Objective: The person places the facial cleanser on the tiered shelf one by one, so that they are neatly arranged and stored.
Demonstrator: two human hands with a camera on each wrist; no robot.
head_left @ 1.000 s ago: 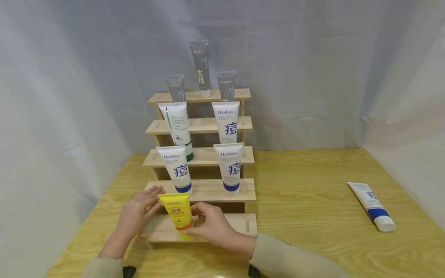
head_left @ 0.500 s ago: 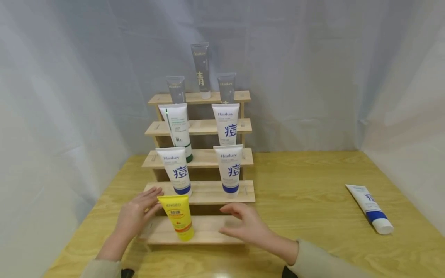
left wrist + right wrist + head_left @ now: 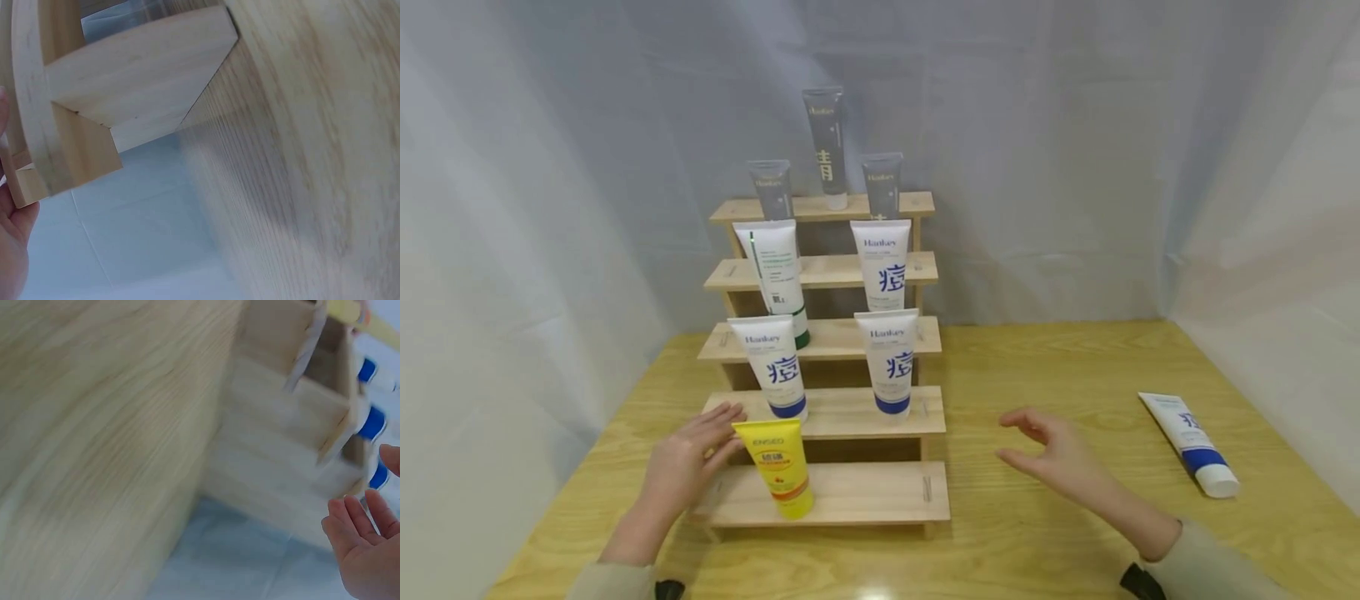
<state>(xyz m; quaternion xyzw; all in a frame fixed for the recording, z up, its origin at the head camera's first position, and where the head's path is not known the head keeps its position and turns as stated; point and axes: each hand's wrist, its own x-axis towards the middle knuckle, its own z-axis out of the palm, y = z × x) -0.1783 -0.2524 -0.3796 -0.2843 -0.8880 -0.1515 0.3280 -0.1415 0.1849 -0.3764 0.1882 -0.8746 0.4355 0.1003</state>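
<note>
A yellow squeeze tube [image 3: 778,471] stands cap down on the lowest step of a wooden tiered display stand [image 3: 880,493], left of its middle. My left hand [image 3: 685,462] grips the left end of the step above, fingers over the board and thumb lower down. In the left wrist view, part of that hand [image 3: 12,256] meets the board's end [image 3: 28,184]. My right hand [image 3: 1067,462] hangs over the table right of the stand, thumb and fingers apart, holding nothing. Farther right, a white tube with a blue band [image 3: 1187,446] lies on its side.
Two white-and-blue tubes [image 3: 891,362] stand on the second step. Higher up are a white-and-green tube [image 3: 775,267], another white-and-blue tube [image 3: 882,262] and several grey tubes [image 3: 825,146]. Pale cloth [image 3: 1037,167] hangs behind the wooden table [image 3: 1037,358].
My right hand has let go of the yellow tube and moved right, off the stand and over the table. The yellow tube stays standing. My left hand keeps its place.
</note>
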